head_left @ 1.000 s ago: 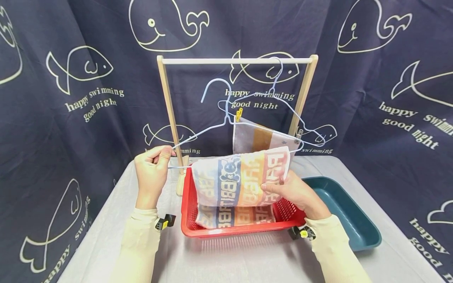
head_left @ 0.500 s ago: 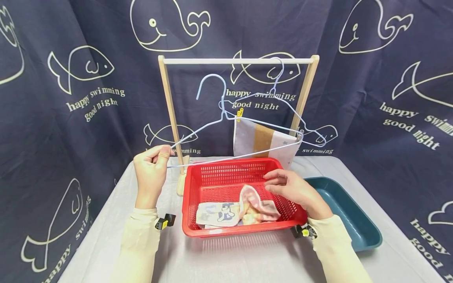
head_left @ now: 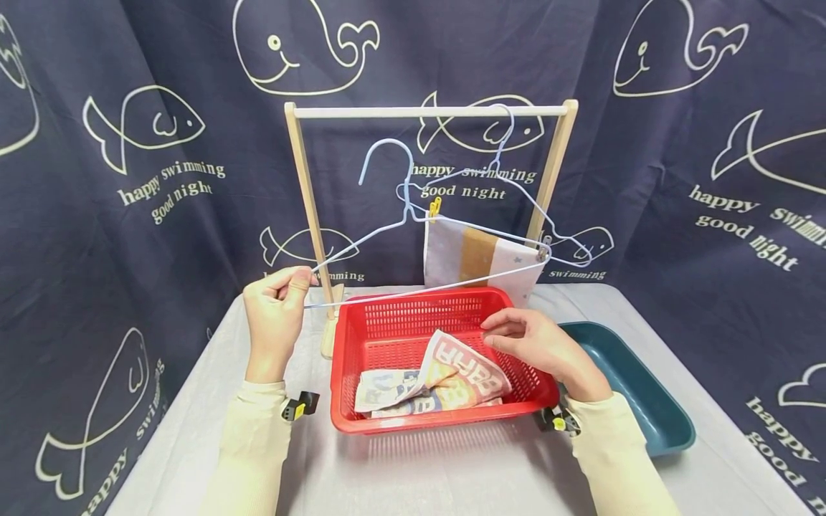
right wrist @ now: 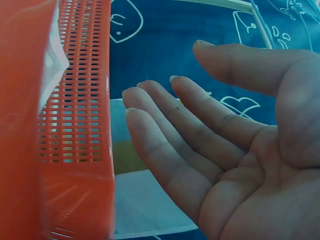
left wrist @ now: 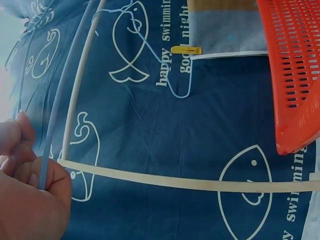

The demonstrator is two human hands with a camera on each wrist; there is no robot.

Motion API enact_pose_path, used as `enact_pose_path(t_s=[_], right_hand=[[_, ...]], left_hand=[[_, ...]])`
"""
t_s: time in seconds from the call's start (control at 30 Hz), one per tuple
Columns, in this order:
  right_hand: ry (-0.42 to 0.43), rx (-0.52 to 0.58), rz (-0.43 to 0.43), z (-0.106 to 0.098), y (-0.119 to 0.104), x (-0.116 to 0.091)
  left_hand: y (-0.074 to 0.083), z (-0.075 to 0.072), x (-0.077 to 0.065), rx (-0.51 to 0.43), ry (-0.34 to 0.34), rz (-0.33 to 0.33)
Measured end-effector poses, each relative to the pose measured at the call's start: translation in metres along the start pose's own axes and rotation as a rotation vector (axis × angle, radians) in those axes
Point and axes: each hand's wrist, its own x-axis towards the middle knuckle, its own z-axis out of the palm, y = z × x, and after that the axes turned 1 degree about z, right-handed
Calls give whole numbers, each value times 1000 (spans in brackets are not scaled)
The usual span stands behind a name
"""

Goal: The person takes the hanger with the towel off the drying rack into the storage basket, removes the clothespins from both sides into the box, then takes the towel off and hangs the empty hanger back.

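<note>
My left hand (head_left: pixel 276 315) pinches the left end of a light blue wire hanger (head_left: pixel 408 208), which is held up over the red basket with its hook upward and nothing on its bottom bar. In the left wrist view, thumb and fingers close round the hanger's wire (left wrist: pixel 54 110). Over the basket's right side, my right hand (head_left: pixel 542 347) is held with relaxed, spread fingers and an empty palm, plain in the right wrist view. Below it a small towel (head_left: pixel 445 373) with coloured stripes and letters lies crumpled and partly folded over in the red basket (head_left: pixel 445 418).
Behind stands a wooden rack (head_left: pixel 426 112). From its bar hangs a second blue hanger (head_left: pixel 495 168), bearing a striped cloth (head_left: pixel 479 252) with a yellow clip (head_left: pixel 435 208) and a metal clip (head_left: pixel 544 249). A dark teal tray (head_left: pixel 635 390) sits at the right of the table.
The striped towel, over the hanger's bar a second ago, has dropped into the basket and shifted its folds there. My right hand has let go of it. My left hand keeps the hanger.
</note>
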Motion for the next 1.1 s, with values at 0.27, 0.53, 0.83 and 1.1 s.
enact_pose_path(t_s=[0.27,0.53,0.83,1.1], right_hand=[[45,-23,9,-8,-1,-5],[169,-47,71,-30,-2,-15],[459,-75,-54,-54,-4,-31],[689,-67,-255,-61,-5,-38]], left_hand=[[1,1,-1,9,-12,-3],[5,2,-2,6,-32,7],[5,5,-2,-12,-60,9],[1,9,-5,1,-106,27]])
